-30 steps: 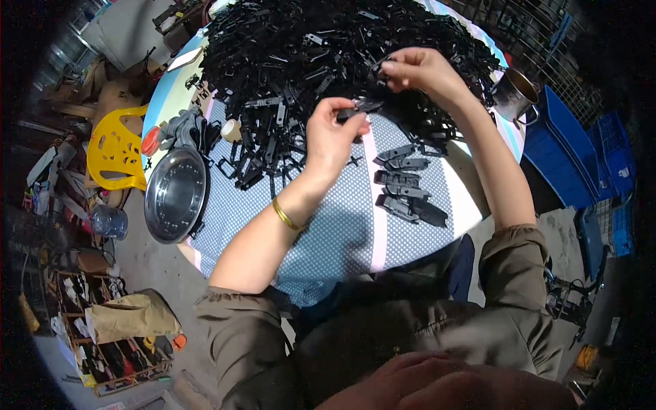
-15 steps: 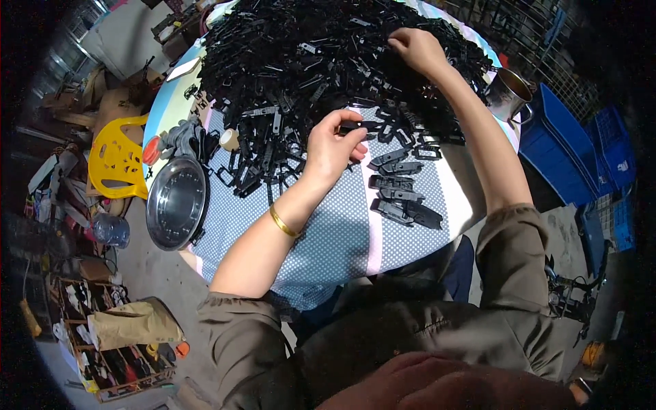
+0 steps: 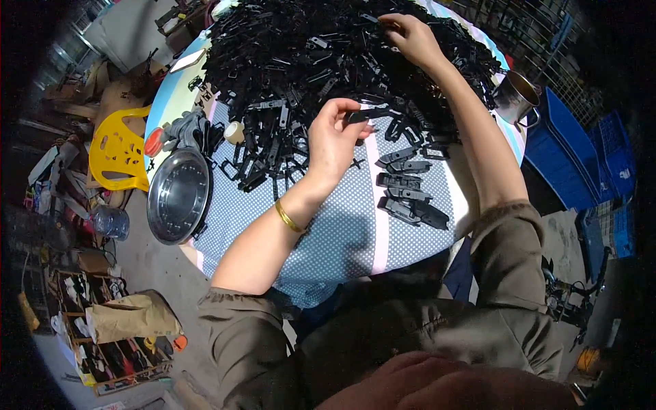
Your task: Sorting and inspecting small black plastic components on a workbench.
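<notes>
A big heap of black plastic parts [image 3: 307, 61] covers the far side of a round table with a dotted cloth [image 3: 342, 232]. My left hand [image 3: 333, 140], with a gold bangle on the wrist, pinches one long black part [image 3: 369, 113] above the cloth. My right hand [image 3: 408, 37] reaches far into the top of the heap, fingers curled among the parts; whether it grips one I cannot tell. A short row of assembled black pieces [image 3: 410, 191] lies on the cloth below my right forearm.
A round steel plate [image 3: 179, 197] sits at the table's left edge, beside a roll of tape [image 3: 234, 132] and an orange lid [image 3: 154, 142]. A metal mug [image 3: 514, 96] stands at the right rim. A yellow plastic chair [image 3: 119, 152] and blue crates [image 3: 581, 157] flank the table.
My right hand has moved up from the near edge of the heap to its far top. My left hand stays over the cloth, still holding a black part.
</notes>
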A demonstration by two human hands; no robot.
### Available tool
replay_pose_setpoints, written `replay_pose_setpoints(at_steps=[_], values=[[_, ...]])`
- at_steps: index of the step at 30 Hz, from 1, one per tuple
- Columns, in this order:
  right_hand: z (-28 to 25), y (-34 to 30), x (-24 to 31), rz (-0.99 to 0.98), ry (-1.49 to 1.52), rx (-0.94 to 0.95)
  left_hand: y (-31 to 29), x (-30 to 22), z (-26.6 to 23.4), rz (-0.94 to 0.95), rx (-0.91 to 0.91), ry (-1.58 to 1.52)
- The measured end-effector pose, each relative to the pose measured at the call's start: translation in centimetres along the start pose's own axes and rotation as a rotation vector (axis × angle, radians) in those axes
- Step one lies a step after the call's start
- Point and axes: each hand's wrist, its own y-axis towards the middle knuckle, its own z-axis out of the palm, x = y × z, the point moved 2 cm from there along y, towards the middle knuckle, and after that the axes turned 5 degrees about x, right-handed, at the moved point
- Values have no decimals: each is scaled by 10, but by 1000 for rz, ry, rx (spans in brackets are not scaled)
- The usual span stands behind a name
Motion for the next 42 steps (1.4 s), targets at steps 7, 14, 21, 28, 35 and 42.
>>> replay_pose_setpoints(at_steps=[7,14,21,28,35,42], values=[[-57,-73,120,298,847,529,-2,-12,-2,116,-72,90],[-53,-92,115,464,799,432,-8,-16,2,274,-93,339],[-53,-97,115,351,868,406,-14,-37,5,547,-123,745],[-41,-105,112,138,516,294,-11,-23,7,224,22,726],[-42,-108,113,68,389,195,-12,-16,10,-133,231,-19],[-40,-114,129,-60,266,170,-14,-19,10,-302,171,-253]])
